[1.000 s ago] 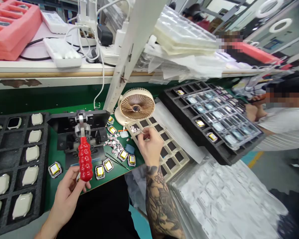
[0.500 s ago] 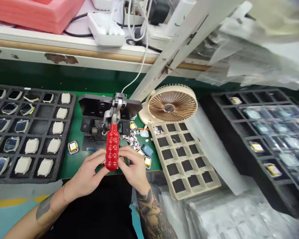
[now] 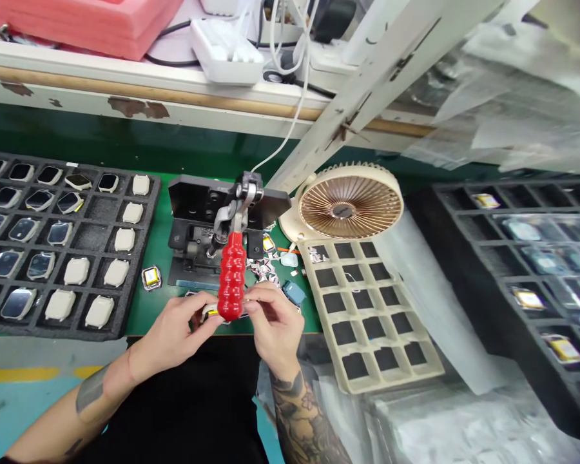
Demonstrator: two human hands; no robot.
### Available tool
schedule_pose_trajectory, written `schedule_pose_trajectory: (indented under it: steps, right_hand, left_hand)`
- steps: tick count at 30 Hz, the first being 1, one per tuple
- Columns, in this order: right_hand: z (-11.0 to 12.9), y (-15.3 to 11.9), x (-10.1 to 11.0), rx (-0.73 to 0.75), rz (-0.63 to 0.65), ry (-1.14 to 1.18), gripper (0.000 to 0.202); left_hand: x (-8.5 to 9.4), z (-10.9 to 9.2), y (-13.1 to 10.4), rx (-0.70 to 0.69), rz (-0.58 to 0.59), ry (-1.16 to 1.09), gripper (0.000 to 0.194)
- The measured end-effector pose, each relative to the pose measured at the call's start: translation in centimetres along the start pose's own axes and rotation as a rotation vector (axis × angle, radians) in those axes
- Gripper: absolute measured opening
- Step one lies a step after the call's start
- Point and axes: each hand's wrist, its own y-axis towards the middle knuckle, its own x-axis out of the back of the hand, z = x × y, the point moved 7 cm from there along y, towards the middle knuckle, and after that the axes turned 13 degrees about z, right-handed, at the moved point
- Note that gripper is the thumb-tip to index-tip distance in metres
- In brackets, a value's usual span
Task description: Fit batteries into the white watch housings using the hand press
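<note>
My left hand (image 3: 176, 335) pinches a small smartwatch case (image 3: 207, 312) with a light rim and a yellow patch inside. The red handle (image 3: 232, 277) of a black toggle-clamp press (image 3: 205, 241) hangs in front and hides part of the case. On the other side of the handle, my right hand (image 3: 278, 325) has thumb and forefinger pressed together; what lies between them is too small to make out. Left of the press lies another watch module (image 3: 151, 278) with a yellow centre. Small white scraps (image 3: 265, 270) and a blue-grey piece (image 3: 294, 293) lie beyond my right hand.
A dark foam tray (image 3: 94, 238) of watches and pale cases is at left. A beige fan (image 3: 350, 203) stands behind a beige compartment tray (image 3: 341, 316). Another dark tray (image 3: 493, 258) is at right. A white cable (image 3: 290, 132) hangs from the shelf (image 3: 125, 77).
The view has shifted, so the bench appears further right. My hands are slightly further apart around the red handle, showing more of the watch case; my right fingers have drawn into a tighter pinch.
</note>
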Motion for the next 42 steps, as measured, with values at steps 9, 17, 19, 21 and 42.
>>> schedule_pose_trajectory:
  steps: [9, 17, 19, 21, 42]
  right_hand:
    - [2.3, 0.4, -1.0, 0.055, 0.175, -0.135, 0.019]
    - [2.9, 0.0, -1.9, 0.085, 0.267, -0.242, 0.024]
    - [3.0, -0.5, -2.6, 0.124, 0.289, -0.322, 0.044]
    - [3.3, -1.0, -2.9, 0.17, 0.273, -0.414, 0.053]
    - [5.6, -21.6, 24.2, -0.814, -0.467, -1.11, 0.03]
  left_hand:
    - [0.3, -0.8, 0.0, -0.104, -0.045, 0.291, 0.026]
    - [0.2, 0.6, -0.2, -0.015, -0.057, -0.029, 0.03]
    - [-0.2, 1.4, 0.0, 0.028, -0.055, -0.267, 0.035]
    - [-0.6, 1.8, 0.1, 0.041, -0.043, -0.412, 0.038]
    - [-4.7, 3.1, 1.1, 0.108, 0.024, -0.34, 0.048]
